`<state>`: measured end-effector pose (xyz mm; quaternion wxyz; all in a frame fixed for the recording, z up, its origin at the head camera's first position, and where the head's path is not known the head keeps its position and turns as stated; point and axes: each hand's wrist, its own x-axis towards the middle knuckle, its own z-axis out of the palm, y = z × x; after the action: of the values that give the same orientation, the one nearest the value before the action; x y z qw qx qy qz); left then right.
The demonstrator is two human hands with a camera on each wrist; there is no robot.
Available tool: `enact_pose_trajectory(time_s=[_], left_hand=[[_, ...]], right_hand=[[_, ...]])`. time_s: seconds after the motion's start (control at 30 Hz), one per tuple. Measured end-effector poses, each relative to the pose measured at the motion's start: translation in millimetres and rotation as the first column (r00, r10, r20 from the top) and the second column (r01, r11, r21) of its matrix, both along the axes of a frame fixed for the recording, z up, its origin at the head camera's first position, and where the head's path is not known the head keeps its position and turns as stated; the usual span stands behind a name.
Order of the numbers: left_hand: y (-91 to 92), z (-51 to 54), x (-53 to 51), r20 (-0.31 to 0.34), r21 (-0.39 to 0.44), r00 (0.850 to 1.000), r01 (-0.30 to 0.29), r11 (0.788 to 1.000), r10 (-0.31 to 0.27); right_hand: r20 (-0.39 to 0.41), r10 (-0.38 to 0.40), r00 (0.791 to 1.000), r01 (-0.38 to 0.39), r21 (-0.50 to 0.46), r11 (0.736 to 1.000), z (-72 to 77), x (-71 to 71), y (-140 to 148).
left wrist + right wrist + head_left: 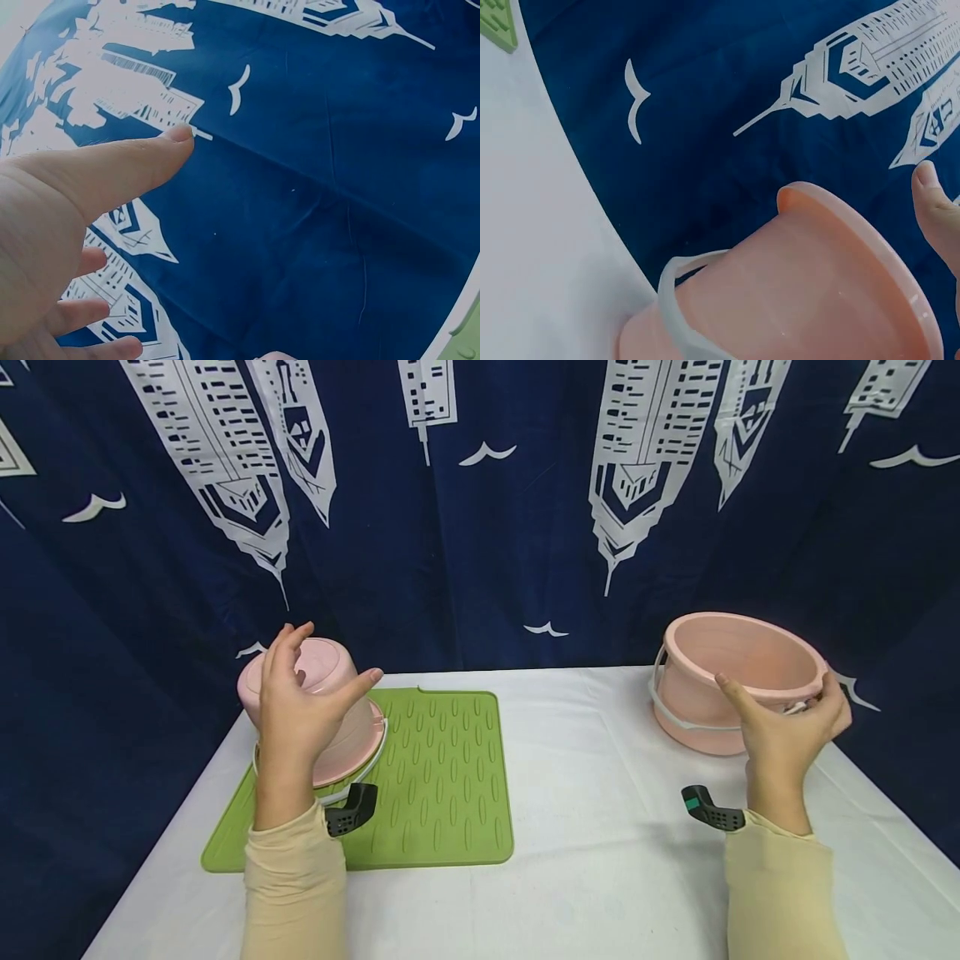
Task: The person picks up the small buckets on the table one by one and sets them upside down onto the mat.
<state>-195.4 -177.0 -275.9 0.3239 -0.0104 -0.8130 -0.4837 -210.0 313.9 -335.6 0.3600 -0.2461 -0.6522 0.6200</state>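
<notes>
Holding the tilted bucket (705, 695), the right hand (791, 735) has its grip clamped on it at the right of the desk (585, 827); whether it rests there is hard to tell. The left hand (300, 718), thumb and fingers apart, is near the upside-down bucket (352, 731) on the green mat (446, 777).

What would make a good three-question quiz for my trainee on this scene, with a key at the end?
1. Multiple choice: The mat is: A, blue; B, green; C, white.
2. True or false: Both buckets are mouth-up.
3. Fill in the blank: The right grip holds a ____.

Key:
1. B, green.
2. False; the left bucket is base-up.
3. Bucket.
</notes>
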Motion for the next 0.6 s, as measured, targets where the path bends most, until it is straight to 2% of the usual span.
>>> enact_pose_trajectory(time_s=[0.17,0.27,0.37,0.6], left_hand=[[1.4,0.2,0.8,0.002,-0.015,1.000,0.002,1.000,-0.002],[2.0,0.4,1.0,0.006,-0.026,1.000,0.003,1.000,-0.002],[3.1,0.5,1.3,0.022,-0.040,1.000,-0.001,0.999,0.002],[6.8,-0.2,1.4,0.050,-0.065,0.999,-0.007,0.998,0.010]], right_hand=[[-0.022,0.040,0.999,-0.041,-0.055,0.998,-5.0,-3.1,0.5],[-0.073,0.043,0.996,-0.048,-0.071,0.996,-7.1,-4.9,1.2],[-0.086,0.040,0.995,-0.048,-0.090,0.995,-8.1,-5.6,1.8],[0.059,0.032,0.998,-0.028,-0.073,0.997,-10.2,-6.3,2.7]])
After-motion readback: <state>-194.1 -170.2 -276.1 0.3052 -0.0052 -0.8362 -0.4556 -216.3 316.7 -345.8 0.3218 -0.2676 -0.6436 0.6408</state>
